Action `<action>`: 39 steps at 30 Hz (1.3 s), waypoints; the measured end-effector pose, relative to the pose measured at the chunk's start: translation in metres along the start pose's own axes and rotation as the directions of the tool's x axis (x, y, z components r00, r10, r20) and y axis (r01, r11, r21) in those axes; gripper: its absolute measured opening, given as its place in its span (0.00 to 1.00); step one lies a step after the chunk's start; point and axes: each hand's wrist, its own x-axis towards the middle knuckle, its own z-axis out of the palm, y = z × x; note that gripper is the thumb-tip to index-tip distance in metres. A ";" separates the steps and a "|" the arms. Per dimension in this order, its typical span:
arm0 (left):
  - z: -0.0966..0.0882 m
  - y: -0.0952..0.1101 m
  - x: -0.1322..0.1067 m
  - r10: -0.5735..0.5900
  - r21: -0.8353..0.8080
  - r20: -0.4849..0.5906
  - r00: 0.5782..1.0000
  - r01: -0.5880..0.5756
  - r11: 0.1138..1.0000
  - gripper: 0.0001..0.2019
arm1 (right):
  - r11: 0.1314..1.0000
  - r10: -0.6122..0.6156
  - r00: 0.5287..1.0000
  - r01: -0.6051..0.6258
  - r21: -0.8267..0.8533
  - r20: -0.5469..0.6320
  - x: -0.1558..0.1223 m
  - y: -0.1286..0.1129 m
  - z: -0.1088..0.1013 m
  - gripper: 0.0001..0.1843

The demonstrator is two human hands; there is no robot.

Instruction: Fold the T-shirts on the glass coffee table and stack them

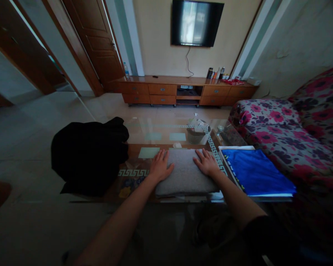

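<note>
A folded grey piece of cloth [187, 177], perhaps a garment, lies flat on the glass coffee table [138, 127] in front of me. My left hand [160, 166] rests on its left edge, palm down with the fingers spread. On the right side of the same cloth lies my right hand [207, 162], also flat and with its fingers apart. Neither hand grips anything. To the left is a heap of black cloth [88, 157]. A folded blue cloth [258, 171] sits on top of white folded layers at the table's right end.
A bowl [196, 136] with crumpled items and a small glass jar [220, 129] are beyond the grey cloth. The flowered sofa [269, 122] borders the table on the right. A low wooden TV cabinet [162, 89] stands along the far wall, below a television [197, 24].
</note>
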 end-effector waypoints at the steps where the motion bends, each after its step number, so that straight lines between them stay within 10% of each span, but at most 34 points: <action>1: -0.001 0.000 0.000 0.002 -0.009 -0.002 1.000 -0.002 1.000 0.37 | 1.000 0.004 1.000 -0.004 -0.001 -0.010 -0.001 0.000 0.001 0.37; 10: -0.002 0.040 -0.041 0.098 -0.053 -0.018 0.995 -0.098 0.994 0.30 | 0.976 -0.208 0.972 0.199 -0.091 -0.108 -0.046 -0.053 0.000 0.33; 20: -0.044 0.017 -0.037 0.050 -0.200 0.059 0.997 -0.037 0.979 0.20 | 0.969 -0.219 0.976 0.215 -0.120 -0.018 -0.057 -0.043 0.006 0.35; 28: -0.070 0.040 -0.106 0.083 0.067 0.290 0.954 -0.106 0.992 0.38 | 0.963 -0.229 0.973 0.220 -0.157 -0.040 -0.059 -0.045 0.010 0.35; 39: -0.075 0.055 -0.109 -0.041 0.315 0.212 0.976 -0.028 0.949 0.25 | 0.963 -0.226 0.974 0.218 -0.157 -0.034 -0.059 -0.045 0.009 0.35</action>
